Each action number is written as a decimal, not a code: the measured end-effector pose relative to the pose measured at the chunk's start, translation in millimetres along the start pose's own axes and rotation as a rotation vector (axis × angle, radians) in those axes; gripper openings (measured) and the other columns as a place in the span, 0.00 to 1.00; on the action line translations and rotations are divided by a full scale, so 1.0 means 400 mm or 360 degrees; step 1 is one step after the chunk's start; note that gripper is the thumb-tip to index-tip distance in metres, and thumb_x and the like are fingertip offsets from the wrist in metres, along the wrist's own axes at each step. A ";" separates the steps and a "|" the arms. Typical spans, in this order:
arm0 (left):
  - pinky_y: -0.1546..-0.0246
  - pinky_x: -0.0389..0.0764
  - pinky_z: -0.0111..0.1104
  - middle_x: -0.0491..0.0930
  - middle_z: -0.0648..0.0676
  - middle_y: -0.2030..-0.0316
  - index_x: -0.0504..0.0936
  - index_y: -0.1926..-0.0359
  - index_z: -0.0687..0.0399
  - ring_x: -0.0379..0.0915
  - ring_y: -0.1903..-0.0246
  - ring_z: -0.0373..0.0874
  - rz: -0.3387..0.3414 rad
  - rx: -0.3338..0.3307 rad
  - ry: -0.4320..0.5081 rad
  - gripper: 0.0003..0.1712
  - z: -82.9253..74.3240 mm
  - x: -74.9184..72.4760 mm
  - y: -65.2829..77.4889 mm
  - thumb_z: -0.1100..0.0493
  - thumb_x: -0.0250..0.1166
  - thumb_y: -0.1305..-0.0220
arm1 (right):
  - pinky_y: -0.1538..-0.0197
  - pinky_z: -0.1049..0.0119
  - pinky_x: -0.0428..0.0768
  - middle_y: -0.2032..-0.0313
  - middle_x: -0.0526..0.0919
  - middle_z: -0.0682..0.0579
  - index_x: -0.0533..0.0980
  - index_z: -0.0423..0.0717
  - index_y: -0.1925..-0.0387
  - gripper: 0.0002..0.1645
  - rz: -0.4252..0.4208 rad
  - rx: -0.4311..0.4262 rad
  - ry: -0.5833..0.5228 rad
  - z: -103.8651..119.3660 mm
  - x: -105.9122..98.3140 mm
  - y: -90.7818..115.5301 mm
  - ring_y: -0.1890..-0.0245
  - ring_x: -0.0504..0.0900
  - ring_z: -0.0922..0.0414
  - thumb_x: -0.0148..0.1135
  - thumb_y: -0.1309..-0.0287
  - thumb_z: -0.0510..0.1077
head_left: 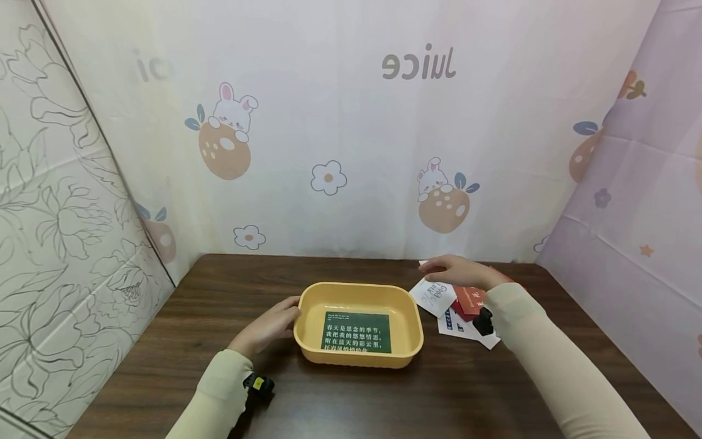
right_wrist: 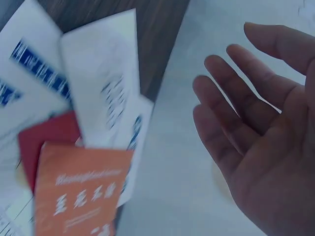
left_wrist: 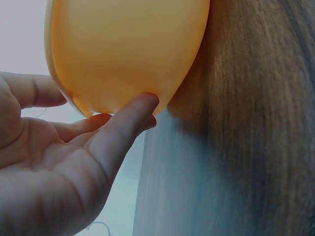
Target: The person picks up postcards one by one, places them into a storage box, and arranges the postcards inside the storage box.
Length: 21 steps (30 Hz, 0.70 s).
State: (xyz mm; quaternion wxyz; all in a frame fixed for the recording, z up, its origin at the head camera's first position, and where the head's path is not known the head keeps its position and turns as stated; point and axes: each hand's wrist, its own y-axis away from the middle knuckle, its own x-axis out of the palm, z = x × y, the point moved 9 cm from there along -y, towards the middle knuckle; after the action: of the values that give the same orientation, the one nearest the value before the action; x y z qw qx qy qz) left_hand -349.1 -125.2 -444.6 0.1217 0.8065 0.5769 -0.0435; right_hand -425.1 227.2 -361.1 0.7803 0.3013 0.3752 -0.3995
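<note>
A yellow tray (head_left: 359, 360) with rounded corners stands on the dark wooden table. Inside it lies a green card (head_left: 356, 332) printed with white characters. My left hand (head_left: 270, 327) holds the tray's left end, its fingers against the outer wall (left_wrist: 128, 54) and rim. Over a loose pile at the right hovers my right hand (head_left: 460, 271), holding nothing, its fingers relaxed and spread. Below it overlap a white card (head_left: 433, 297) with handwriting, an orange card (right_wrist: 81, 191), a dark red card (right_wrist: 51, 135) and white paper with blue print (head_left: 457, 329).
The brown table (head_left: 230, 280) reaches back to a patterned curtain (head_left: 329, 122), with further curtains at both sides. A black wrist camera (head_left: 259, 385) hangs below the left sleeve, and another wrist camera (head_left: 484, 321) is at the right wrist beside the cards.
</note>
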 end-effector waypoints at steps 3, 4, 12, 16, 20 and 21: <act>0.45 0.78 0.52 0.66 0.65 0.32 0.61 0.27 0.64 0.68 0.36 0.58 -0.0007 -0.0001 -0.0004 0.29 -0.001 -0.001 0.000 0.58 0.47 0.25 | 0.38 0.38 0.71 0.38 0.75 0.36 0.73 0.36 0.36 0.29 -0.0063 0.0038 -0.0019 -0.038 -0.017 0.015 0.36 0.71 0.37 0.58 0.29 0.50; 0.45 0.78 0.52 0.66 0.65 0.32 0.60 0.27 0.64 0.68 0.36 0.58 -0.0007 -0.0001 -0.0004 0.30 -0.001 -0.001 0.000 0.58 0.47 0.25 | 0.38 0.38 0.72 0.38 0.75 0.35 0.73 0.36 0.36 0.28 -0.0088 0.0059 -0.0019 -0.053 -0.020 0.017 0.37 0.71 0.37 0.58 0.29 0.50; 0.45 0.78 0.52 0.65 0.66 0.32 0.60 0.26 0.64 0.67 0.36 0.59 0.0000 -0.0002 -0.0003 0.30 0.001 -0.002 0.000 0.58 0.47 0.24 | 0.42 0.34 0.72 0.40 0.75 0.33 0.72 0.35 0.36 0.29 -0.0154 0.0175 -0.0019 -0.124 -0.024 0.030 0.38 0.70 0.34 0.59 0.31 0.50; 0.44 0.77 0.52 0.65 0.67 0.32 0.60 0.26 0.64 0.67 0.36 0.60 0.0013 0.0005 -0.0014 0.30 -0.001 -0.001 0.002 0.58 0.46 0.24 | 0.42 0.33 0.72 0.41 0.75 0.31 0.72 0.31 0.37 0.30 -0.0157 0.0211 -0.0004 -0.142 -0.025 0.033 0.39 0.70 0.32 0.58 0.31 0.49; 0.45 0.78 0.52 0.65 0.67 0.32 0.60 0.27 0.65 0.67 0.36 0.60 0.0019 0.0010 -0.0019 0.29 -0.001 0.001 0.003 0.58 0.46 0.24 | 0.43 0.34 0.73 0.42 0.75 0.29 0.72 0.29 0.39 0.31 -0.0210 0.0341 0.0046 -0.183 -0.028 0.041 0.41 0.71 0.31 0.60 0.32 0.49; 0.44 0.77 0.52 0.65 0.66 0.32 0.60 0.26 0.64 0.67 0.36 0.59 0.0018 0.0002 -0.0012 0.29 0.000 0.001 0.002 0.58 0.47 0.24 | 0.43 0.34 0.73 0.42 0.74 0.29 0.72 0.29 0.38 0.31 -0.0228 0.0397 0.0043 -0.199 -0.029 0.044 0.41 0.71 0.31 0.60 0.32 0.50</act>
State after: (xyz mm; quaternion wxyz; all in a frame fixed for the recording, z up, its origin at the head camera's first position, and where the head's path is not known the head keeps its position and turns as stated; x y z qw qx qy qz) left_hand -348.1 -125.1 -444.6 0.1235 0.8096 0.5720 -0.0463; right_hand -442.2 301.7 -391.4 0.7012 0.3738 0.3536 -0.4935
